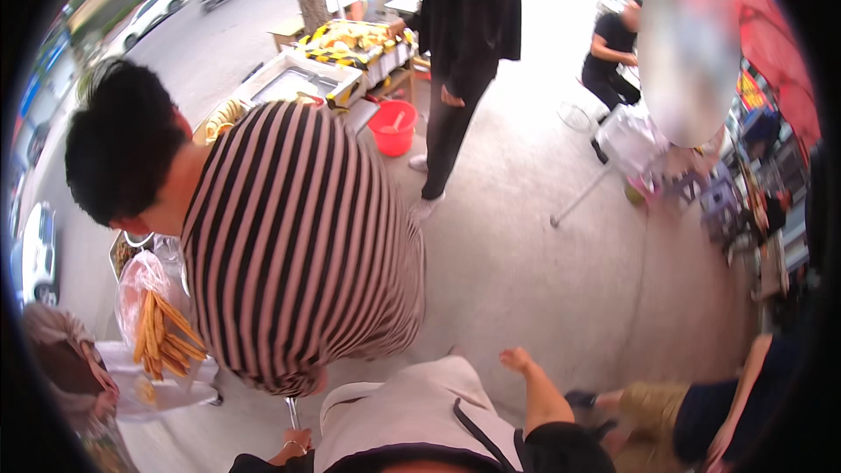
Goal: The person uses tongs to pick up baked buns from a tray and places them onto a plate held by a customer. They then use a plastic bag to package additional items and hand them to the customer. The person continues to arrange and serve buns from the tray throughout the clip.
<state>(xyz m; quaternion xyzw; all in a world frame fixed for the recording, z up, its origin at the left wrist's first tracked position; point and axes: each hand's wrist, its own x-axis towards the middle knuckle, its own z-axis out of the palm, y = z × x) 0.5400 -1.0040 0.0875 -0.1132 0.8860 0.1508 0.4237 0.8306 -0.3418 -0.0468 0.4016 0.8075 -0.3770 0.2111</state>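
Observation:
My left hand [297, 445], with a bracelet at the wrist, is closed around a thin metal tool [292, 412], perhaps tongs, whose far end is hidden behind a person in a striped shirt [295, 243]. My right hand [516, 359] is held out over the pavement with its fingers curled and nothing seen in it. Between my hands lies my light beige apron [407, 407]. Left of the striped shirt, fried dough sticks [161, 335] lie in a pile beside a clear plastic bag [141, 270].
The person in stripes stands close in front. Further off are a person in black [463, 46], a red bucket [393, 128], a white tray [341, 79] and a food stand [355, 36]. A folding table [631, 138] and stools [716, 200] stand right. A person in shorts is at lower right.

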